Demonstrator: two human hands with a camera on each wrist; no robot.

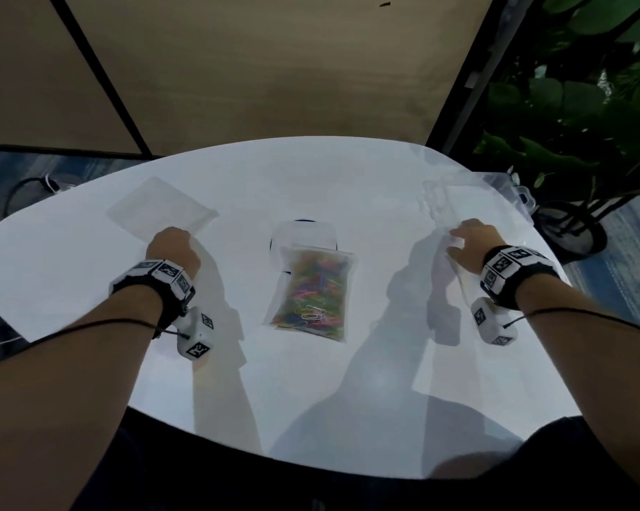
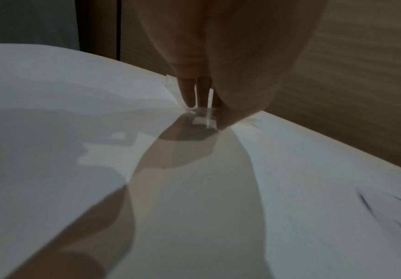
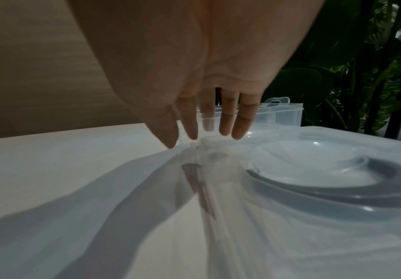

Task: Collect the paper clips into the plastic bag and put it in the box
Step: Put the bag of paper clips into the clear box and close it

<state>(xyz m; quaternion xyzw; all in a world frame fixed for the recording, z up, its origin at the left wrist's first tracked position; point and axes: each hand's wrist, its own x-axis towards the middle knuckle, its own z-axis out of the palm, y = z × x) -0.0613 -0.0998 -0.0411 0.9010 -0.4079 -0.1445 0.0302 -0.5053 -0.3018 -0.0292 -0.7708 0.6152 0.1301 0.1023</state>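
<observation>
A clear plastic bag (image 1: 311,293) full of coloured paper clips lies flat at the middle of the white table (image 1: 311,392). My left hand (image 1: 172,239) is at the near corner of a flat clear plastic sheet (image 1: 159,208) on the left; in the left wrist view the hand (image 2: 206,115) pinches that raised corner (image 2: 209,105) between fingers and thumb. My right hand (image 1: 462,241) rests with straight, spread fingers on the left edge of a large clear box (image 1: 469,201) at the right. In the right wrist view the hand (image 3: 206,139) touches the rim of the box's lid (image 3: 314,169).
A small clear container (image 1: 303,234) sits just behind the bag, over a dark ring. A second clear box (image 3: 278,113) with a handle stands behind the large one, at the table's far right edge. A leafy plant (image 1: 587,105) stands beyond that edge.
</observation>
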